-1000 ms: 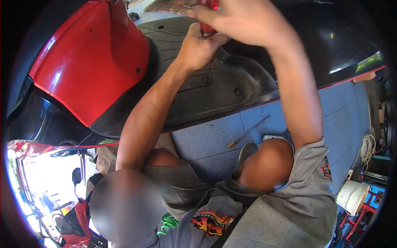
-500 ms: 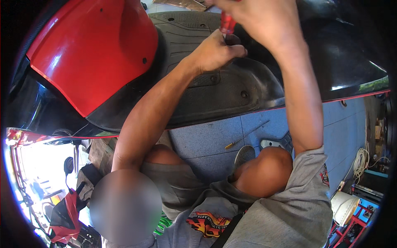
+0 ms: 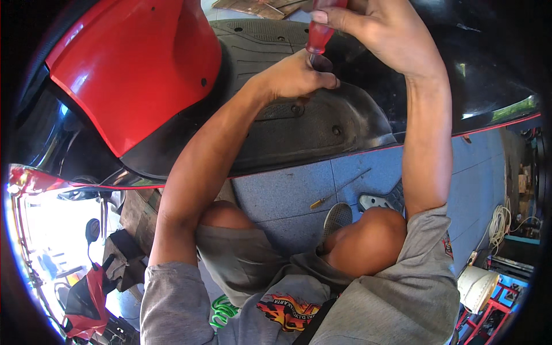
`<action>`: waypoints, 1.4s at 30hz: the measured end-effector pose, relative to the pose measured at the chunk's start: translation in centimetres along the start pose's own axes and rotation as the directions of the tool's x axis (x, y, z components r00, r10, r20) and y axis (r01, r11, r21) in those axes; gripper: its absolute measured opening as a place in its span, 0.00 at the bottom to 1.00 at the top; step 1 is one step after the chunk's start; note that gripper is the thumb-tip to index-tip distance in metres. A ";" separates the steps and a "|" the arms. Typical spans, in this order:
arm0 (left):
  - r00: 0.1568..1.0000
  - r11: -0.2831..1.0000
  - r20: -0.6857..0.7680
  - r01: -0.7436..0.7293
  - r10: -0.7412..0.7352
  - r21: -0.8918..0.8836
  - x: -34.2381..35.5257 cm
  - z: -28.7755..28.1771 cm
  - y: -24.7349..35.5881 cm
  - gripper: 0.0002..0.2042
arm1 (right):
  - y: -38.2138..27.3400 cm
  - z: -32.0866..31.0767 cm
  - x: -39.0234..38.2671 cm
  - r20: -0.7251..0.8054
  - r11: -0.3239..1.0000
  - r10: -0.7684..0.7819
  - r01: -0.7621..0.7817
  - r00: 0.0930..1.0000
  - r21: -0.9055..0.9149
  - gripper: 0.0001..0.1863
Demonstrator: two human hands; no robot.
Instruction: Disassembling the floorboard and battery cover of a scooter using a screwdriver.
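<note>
A screwdriver (image 3: 319, 38) with a see-through red handle points down at the scooter's black footboard (image 3: 247, 54). My right hand (image 3: 376, 26) holds the top of the handle, with the thumb laid along it. Below, my left hand (image 3: 296, 76) is closed round the metal shaft, just under the handle. The screwdriver's tip is hidden behind the left hand, so I cannot tell what it touches. Two dark recessed holes show in the footboard nearer me. To the left of the hands rises a glossy red body panel (image 3: 144, 69) of the scooter.
On the blue-grey tiled floor lies a second screwdriver with a yellow handle (image 3: 317, 203), near my shoe (image 3: 337, 218). A red scooter (image 3: 89, 305) stands at lower left. A whitish bucket (image 3: 478, 287) and coiled pale cable (image 3: 499, 227) are at right.
My right hand has shifted slightly right and its thumb now shows on the handle, with more of the red handle visible. The left hand stays round the shaft.
</note>
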State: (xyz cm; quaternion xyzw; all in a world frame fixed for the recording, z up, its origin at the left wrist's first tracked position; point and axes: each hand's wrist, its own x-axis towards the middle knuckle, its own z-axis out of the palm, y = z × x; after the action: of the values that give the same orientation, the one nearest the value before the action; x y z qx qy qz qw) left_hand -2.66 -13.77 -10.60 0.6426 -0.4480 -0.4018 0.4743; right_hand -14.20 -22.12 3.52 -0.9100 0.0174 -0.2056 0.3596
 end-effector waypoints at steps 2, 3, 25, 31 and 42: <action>0.995 0.996 0.066 -0.074 0.070 0.054 0.2 -0.7 -0.8 0.08 | -0.5 1.7 -0.6 -0.298 0.868 -0.066 -0.093 0.952 -0.488 0.22; 0.979 0.982 0.148 -0.158 0.142 0.104 0.1 -1.0 -0.8 0.08 | 0.5 3.0 -0.9 -0.428 0.690 -0.286 -0.125 0.857 -0.713 0.23; 0.980 0.660 0.185 -0.187 0.075 0.727 -1.7 -2.6 -0.3 0.14 | 1.6 1.0 -1.4 -0.277 0.975 0.025 -0.085 0.961 -0.205 0.15; 0.963 0.661 0.268 -0.221 0.031 0.717 -1.4 -2.3 0.5 0.12 | -1.8 2.1 -3.3 -0.381 0.871 -0.108 -0.097 0.918 -0.482 0.18; 0.956 0.650 0.289 -0.246 0.041 0.719 -1.1 -2.6 0.4 0.11 | 1.1 1.2 -2.4 -0.383 0.933 -0.076 -0.070 0.921 -0.354 0.24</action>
State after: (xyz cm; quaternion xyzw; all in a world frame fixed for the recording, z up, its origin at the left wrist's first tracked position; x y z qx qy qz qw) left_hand -0.64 -12.16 -9.49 0.6872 -0.6782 -0.2199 0.1393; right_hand -15.83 -21.70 1.09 -0.9011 0.1247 -0.3764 0.1753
